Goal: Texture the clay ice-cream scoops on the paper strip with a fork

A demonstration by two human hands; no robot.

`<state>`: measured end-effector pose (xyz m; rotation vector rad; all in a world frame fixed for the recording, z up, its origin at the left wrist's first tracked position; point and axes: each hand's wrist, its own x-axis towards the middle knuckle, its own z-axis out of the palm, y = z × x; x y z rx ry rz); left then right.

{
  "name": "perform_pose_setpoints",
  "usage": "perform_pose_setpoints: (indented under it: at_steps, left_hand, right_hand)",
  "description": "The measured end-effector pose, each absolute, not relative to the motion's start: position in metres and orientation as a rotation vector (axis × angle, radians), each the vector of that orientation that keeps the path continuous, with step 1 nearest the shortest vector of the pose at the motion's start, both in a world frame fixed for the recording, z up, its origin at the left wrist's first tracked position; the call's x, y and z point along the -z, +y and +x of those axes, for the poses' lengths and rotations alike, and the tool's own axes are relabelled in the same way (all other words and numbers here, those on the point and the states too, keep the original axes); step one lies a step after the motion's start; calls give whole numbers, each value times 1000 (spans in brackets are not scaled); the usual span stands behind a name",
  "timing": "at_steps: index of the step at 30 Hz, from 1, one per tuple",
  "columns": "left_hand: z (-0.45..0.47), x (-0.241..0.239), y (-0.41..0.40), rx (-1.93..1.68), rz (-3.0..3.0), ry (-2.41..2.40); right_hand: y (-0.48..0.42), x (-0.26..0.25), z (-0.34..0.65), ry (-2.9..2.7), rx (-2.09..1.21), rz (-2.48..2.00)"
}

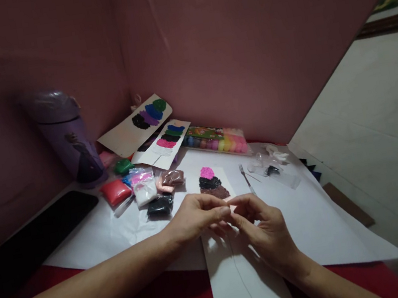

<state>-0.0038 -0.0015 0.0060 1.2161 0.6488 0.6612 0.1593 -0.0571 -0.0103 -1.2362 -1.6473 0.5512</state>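
My left hand (203, 213) and my right hand (261, 219) meet fingertip to fingertip, thumbs and forefingers pinched together. Whatever sits between them is hidden or too small to name. Below them lies a long white card (228, 275) with a thin drawn line running down it. At the card's far end are textured clay patches: a pink one (207, 173) on top, a black one (210, 183) in the middle and a brown one (214, 193) nearest my fingers. A small fork (246, 178) rests just beyond my right hand.
Several clay packets, including a red one (115, 192) and a black one (160, 205), lie left of the card. Two decorated cards (135, 126) lean behind, beside a pack of coloured clay (216, 140). A purple tumbler (67, 139), a dark phone-like slab (62, 216) and crumpled clear wrappers (274, 170) flank them.
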Motion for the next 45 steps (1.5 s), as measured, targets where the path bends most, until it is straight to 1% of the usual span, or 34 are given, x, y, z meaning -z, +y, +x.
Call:
perform_pose_setpoints:
  at_steps: [3,7,12,18,30,34,40,45]
  left_hand:
    - [-4,-3,0,-633,1162,625]
    - [-3,0,-1,-688,1109,641]
    - [-3,-2,-4,-746,1141,650]
    - [-2,-7,-5,-737,1071,648]
    - [-3,-4,-4,-763,1035,669]
    - [-4,0,-1,-708,1063,621]
    - [-3,0,-1,-696,1108,652]
    - [0,-3,-5,-771,1191,705]
  right_hand:
    - [-57,10,160,-1694,-498,-1245]
    - [-56,9,160,-1736,-386,-1267]
    - [-55,5,159,-1820,-406,-1171]
    - [-55,8,161,-1797,-345,-1126]
    - [-54,9,160,-1750,-335,-1070]
    - [-55,8,160,-1770,-343,-1102]
    - [-55,9,159,-1790,-405,-1144]
    - [-57,10,159,-1803,-460,-1142]
